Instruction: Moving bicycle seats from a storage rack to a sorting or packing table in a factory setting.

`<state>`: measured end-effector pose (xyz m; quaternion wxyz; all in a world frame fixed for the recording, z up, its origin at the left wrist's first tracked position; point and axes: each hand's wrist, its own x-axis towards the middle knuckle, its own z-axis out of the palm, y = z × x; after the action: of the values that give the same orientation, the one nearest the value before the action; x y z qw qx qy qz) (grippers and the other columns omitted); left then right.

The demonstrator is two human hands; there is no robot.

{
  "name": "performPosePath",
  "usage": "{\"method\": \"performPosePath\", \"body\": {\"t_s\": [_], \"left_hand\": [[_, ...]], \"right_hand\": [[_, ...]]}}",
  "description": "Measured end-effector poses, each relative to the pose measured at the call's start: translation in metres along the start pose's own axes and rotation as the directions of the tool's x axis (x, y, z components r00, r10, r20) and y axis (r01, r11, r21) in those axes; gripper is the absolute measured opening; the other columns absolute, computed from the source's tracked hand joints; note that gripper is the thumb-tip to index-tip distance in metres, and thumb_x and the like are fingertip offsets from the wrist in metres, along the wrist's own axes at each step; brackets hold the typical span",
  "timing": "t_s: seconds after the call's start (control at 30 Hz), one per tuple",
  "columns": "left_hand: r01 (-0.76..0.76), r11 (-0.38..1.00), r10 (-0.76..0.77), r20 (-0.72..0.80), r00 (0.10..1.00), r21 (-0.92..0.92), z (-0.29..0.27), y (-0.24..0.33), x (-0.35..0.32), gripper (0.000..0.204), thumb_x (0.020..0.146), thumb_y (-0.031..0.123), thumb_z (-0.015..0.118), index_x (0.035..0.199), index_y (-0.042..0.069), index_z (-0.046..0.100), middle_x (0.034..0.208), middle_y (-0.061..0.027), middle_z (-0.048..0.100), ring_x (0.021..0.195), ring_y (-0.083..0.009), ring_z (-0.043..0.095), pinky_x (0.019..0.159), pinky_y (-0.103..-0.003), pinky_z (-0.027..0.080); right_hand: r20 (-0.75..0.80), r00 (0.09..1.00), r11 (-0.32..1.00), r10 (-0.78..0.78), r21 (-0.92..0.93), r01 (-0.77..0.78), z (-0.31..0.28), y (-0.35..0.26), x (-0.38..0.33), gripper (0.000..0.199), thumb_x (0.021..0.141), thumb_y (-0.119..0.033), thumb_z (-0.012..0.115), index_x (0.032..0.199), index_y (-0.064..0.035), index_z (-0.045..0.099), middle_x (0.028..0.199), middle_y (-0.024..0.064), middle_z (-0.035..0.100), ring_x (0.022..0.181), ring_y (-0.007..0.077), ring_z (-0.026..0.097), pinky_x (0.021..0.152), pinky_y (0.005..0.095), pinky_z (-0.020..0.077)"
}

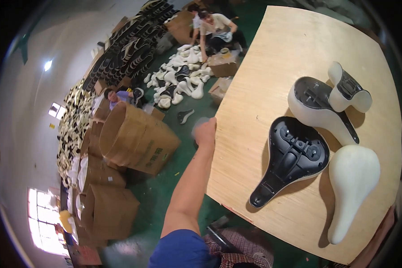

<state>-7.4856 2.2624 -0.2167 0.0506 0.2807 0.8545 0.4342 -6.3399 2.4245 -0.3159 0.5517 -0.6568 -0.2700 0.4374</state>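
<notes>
My left hand (205, 132) is at the left edge of the wooden board (259, 85), its fingers curled. A pale blurred shape shows beside the fingers, too smeared to name. My right hand is out of view. Four bicycle saddles lie on the board. One saddle (295, 154) rests with its black underside up. Right of it, a cream saddle (355, 183) lies smooth top up. Behind these, another saddle (319, 100) shows its black underside and cream side, touching a further upturned saddle (350, 91).
Left of the board, a large open carton (140, 138) stands on the green floor (165, 183), with more cartons (109, 207) behind. Further off are a pile of cream saddles (178, 76), stacked black saddles (129, 53), and people (219, 29) sitting low. One saddle (185, 116) lies alone.
</notes>
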Motion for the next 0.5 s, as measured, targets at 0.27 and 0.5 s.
{"method": "performPosePath", "body": {"t_s": [0.27, 0.5], "left_hand": [[0.327, 0.936, -0.352, -0.357, 0.865, -0.132, -0.168, 0.035, -0.193, 0.051, 0.073, 0.047, 0.057, 0.08, -0.002, 0.069, 0.087, -0.0219, 0.067, 0.086, -0.0352, 0.063, 0.076, -0.042, 0.045], [0.385, 0.857, -0.511, -0.481, 0.712, -0.342, -0.252, 0.017, -0.413, 0.05, 0.074, 0.045, 0.059, 0.084, -0.003, 0.068, 0.09, -0.0197, 0.067, 0.087, -0.0305, 0.062, 0.077, -0.04, 0.045]], "right_hand": [[0.398, 0.912, 0.984, -0.101, -0.098, 0.152, 0.053, 0.063, 0.119, 0.038, 0.087, -0.03, 0.059, 0.114, -0.0037, 0.064, 0.108, 0.0195, 0.063, 0.095, 0.0214, 0.059, 0.084, 0.0314, 0.0479], [0.628, 0.726, 0.875, -0.281, -0.142, 0.462, 0.193, -0.089, 0.166, 0.042, 0.091, -0.032, 0.055, 0.115, 0.0022, 0.061, 0.111, 0.0163, 0.061, 0.098, 0.019, 0.056, 0.085, 0.0304, 0.0478]]}}
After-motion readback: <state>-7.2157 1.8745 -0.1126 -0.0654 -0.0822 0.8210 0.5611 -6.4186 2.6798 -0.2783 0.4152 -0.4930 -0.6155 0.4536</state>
